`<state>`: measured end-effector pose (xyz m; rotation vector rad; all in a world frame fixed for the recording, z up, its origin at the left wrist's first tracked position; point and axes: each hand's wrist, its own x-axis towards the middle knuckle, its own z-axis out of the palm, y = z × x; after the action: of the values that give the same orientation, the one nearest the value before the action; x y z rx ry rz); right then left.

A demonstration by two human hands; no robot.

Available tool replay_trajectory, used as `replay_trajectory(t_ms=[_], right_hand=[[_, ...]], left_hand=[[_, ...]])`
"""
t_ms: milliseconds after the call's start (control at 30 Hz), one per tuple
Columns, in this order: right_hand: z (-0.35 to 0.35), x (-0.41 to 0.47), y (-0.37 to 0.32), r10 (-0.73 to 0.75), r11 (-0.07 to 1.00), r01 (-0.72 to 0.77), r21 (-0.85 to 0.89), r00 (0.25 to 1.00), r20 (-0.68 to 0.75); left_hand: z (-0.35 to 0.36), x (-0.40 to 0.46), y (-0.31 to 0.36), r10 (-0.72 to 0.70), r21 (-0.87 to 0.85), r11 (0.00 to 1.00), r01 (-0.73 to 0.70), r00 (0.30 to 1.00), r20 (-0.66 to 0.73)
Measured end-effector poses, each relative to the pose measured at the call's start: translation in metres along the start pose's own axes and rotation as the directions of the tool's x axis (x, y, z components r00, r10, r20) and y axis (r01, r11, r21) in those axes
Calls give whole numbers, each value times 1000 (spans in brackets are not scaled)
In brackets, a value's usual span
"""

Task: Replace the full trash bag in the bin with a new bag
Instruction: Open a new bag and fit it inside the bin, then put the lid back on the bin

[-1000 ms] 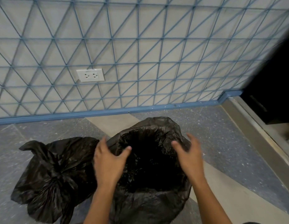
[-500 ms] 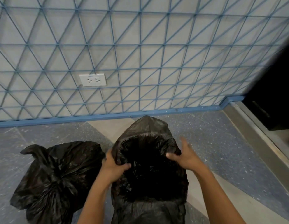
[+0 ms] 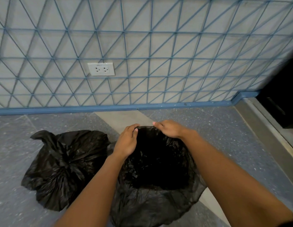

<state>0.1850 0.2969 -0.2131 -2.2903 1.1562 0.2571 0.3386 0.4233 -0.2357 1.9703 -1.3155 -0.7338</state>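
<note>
A new black bag (image 3: 152,199) lines the bin and drapes over its rim, hiding the bin itself. Its mouth is open and dark inside. My left hand (image 3: 127,141) grips the bag's edge at the far left of the rim. My right hand (image 3: 169,129) presses the bag's edge over the far side of the rim. The full black trash bag (image 3: 64,167), bunched at its neck, lies on the floor just left of the bin.
A wall with a blue triangle pattern (image 3: 159,54) and a blue baseboard stands close behind the bin. It holds a white double socket (image 3: 101,69). A metal threshold (image 3: 263,136) and a dark opening lie at the right. The floor is grey speckled tile.
Both hands moved from the sides of the bag's mouth to its far edge. The raised far flap of the bag is now pulled down over the rim.
</note>
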Motion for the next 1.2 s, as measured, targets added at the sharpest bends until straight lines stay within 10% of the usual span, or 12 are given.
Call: replay_trajectory(t_ms=[167, 367, 600, 833, 1033, 1200], right_hand=[[0, -6, -1, -12, 998, 17, 53, 996, -93], [13, -52, -31, -53, 988, 126, 85, 812, -582], [98, -124, -164, -256, 780, 550, 298, 716, -650], [268, -148, -215, -91, 762, 80, 643, 996, -16], [351, -147, -197, 384, 697, -474, 539, 881, 278], [377, -151, -204, 338, 646, -475, 597, 880, 335]], left_hand=[[-12, -11, -3, -95, -193, 978, 83, 994, -55], [-57, -63, -35, -204, -359, 926, 117, 956, -213], [-88, -169, -97, -551, -617, 743, 261, 761, -342], [-79, -239, -185, -743, -510, 665, 546, 555, -374], [-62, -265, -249, -859, -339, 512, 789, 477, -187], [-52, -272, -261, -846, -207, 532, 821, 524, -99]])
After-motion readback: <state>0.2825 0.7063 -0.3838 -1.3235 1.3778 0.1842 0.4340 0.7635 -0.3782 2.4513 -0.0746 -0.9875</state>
